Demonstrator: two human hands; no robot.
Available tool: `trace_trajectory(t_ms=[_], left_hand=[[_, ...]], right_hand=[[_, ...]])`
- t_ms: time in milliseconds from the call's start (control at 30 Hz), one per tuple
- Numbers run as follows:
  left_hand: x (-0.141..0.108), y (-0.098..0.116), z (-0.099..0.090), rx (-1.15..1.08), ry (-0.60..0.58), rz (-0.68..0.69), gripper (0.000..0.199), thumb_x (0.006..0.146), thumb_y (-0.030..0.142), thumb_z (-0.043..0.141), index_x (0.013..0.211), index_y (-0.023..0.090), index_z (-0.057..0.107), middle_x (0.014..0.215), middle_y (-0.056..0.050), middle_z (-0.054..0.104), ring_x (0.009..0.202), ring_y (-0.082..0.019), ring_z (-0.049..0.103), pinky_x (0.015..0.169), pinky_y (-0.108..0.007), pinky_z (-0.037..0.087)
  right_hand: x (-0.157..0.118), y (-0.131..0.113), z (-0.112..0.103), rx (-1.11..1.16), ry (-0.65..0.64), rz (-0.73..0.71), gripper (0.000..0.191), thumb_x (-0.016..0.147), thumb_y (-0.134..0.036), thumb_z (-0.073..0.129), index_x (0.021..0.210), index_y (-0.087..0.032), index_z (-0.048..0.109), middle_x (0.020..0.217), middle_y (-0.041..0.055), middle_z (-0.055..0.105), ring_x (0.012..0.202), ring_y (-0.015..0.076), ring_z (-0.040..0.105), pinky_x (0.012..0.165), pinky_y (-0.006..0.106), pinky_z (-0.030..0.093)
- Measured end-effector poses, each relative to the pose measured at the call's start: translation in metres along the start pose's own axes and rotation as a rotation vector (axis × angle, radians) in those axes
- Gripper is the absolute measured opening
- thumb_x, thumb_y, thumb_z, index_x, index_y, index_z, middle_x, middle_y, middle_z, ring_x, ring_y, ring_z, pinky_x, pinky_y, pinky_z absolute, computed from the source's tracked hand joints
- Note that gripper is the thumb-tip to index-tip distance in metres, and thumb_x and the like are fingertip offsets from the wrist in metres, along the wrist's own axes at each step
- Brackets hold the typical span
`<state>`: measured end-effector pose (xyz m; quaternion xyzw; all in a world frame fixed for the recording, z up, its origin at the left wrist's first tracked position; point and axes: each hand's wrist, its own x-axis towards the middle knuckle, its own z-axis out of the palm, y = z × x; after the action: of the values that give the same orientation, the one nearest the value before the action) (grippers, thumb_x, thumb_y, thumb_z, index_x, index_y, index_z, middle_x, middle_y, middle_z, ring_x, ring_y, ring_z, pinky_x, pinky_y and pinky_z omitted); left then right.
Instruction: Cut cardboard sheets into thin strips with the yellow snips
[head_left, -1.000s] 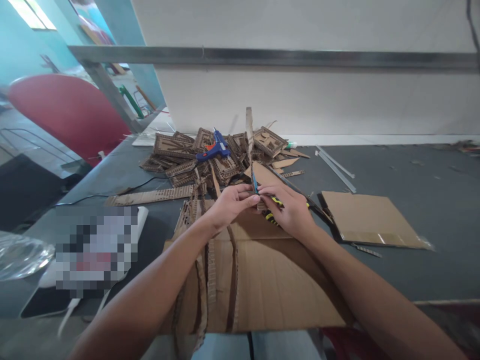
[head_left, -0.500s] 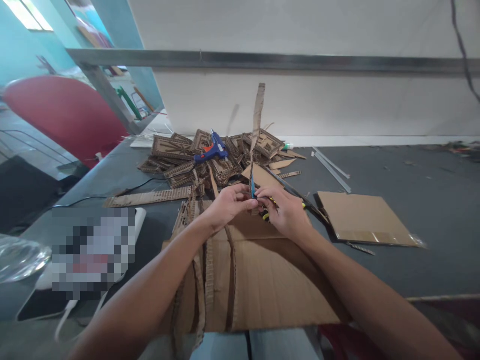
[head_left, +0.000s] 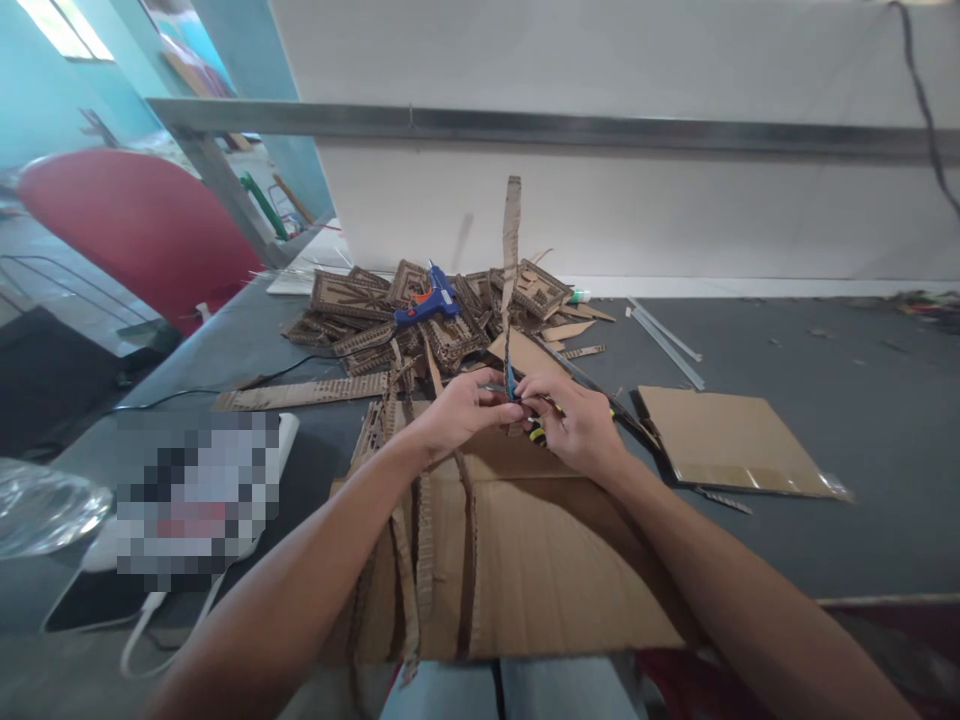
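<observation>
A long, narrow corrugated cardboard strip (head_left: 511,235) stands upright between my hands, with a blue patch near its lower end. My left hand (head_left: 466,412) pinches that lower end from the left. From the other side, my right hand (head_left: 576,425) has its fingers closed on the same end. Part of a black-and-yellow tool (head_left: 537,433) shows beneath my right hand; its kind and whether I grip it are hidden. Below both hands lies a large cardboard sheet (head_left: 562,570), with several loose strips (head_left: 425,550) hanging over its left part.
Behind my hands, a blue glue gun (head_left: 435,300) rests on a pile of cardboard pieces (head_left: 341,295). A flat cardboard piece (head_left: 727,435) and clear glue sticks (head_left: 667,345) lie to the right. At left are a phone-like device (head_left: 285,435) with a white cable and a plastic bottle (head_left: 49,508).
The upright strip's top has tilted slightly left and lowered a little. Both hands keep their grip at its lower end. The whole view has shifted slightly.
</observation>
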<state>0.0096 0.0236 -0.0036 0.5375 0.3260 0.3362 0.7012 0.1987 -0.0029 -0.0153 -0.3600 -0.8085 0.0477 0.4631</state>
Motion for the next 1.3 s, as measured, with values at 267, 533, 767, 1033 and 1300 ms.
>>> trace_trajectory(t_ms=[267,533,767,1033,1300], left_hand=[[-0.001,0.002,-0.004,0.000,-0.023,-0.021,0.045,0.068,0.030,0.087,0.100,0.012,0.061,0.082,-0.008,0.076,0.079,-0.019,0.073,0.082,-0.032,0.050],[0.000,0.001,-0.004,-0.012,-0.008,-0.016,0.048,0.067,0.039,0.087,0.097,0.011,0.061,0.077,-0.006,0.074,0.070,-0.016,0.070,0.073,-0.028,0.052],[0.002,0.000,-0.005,-0.022,0.044,-0.006,0.047,0.066,0.039,0.087,0.097,0.010,0.068,0.091,-0.009,0.075,0.081,-0.017,0.071,0.077,-0.028,0.054],[0.002,0.005,-0.012,0.195,-0.009,0.017,0.034,0.074,0.036,0.080,0.095,0.010,0.072,0.091,-0.010,0.077,0.084,-0.020,0.071,0.082,-0.032,0.052],[0.001,0.004,-0.014,0.216,-0.086,0.003,0.033,0.078,0.034,0.077,0.102,0.011,0.072,0.096,-0.011,0.077,0.089,-0.021,0.071,0.086,-0.034,0.052]], right_hand=[[0.002,-0.003,-0.003,0.040,0.008,0.091,0.011,0.095,-0.018,0.052,0.095,-0.024,0.060,0.089,0.0027,0.076,0.078,0.0163,0.072,0.069,0.026,0.055],[0.003,-0.001,-0.001,0.061,0.015,0.020,0.007,0.094,-0.021,0.060,0.088,-0.024,0.063,0.104,0.0067,0.075,0.096,0.0189,0.072,0.085,0.032,0.057],[-0.001,-0.001,0.003,-0.004,-0.016,0.020,0.010,0.094,-0.017,0.058,0.088,-0.024,0.061,0.103,0.0072,0.077,0.097,0.0209,0.074,0.084,0.033,0.059],[-0.001,-0.001,0.002,-0.005,-0.072,-0.007,0.016,0.094,-0.010,0.053,0.089,-0.024,0.059,0.102,0.0064,0.077,0.099,0.0206,0.073,0.083,0.033,0.058],[-0.002,0.004,0.000,0.023,-0.108,-0.002,0.016,0.093,-0.011,0.052,0.088,-0.023,0.060,0.097,0.0061,0.078,0.094,0.0211,0.075,0.077,0.031,0.059]])
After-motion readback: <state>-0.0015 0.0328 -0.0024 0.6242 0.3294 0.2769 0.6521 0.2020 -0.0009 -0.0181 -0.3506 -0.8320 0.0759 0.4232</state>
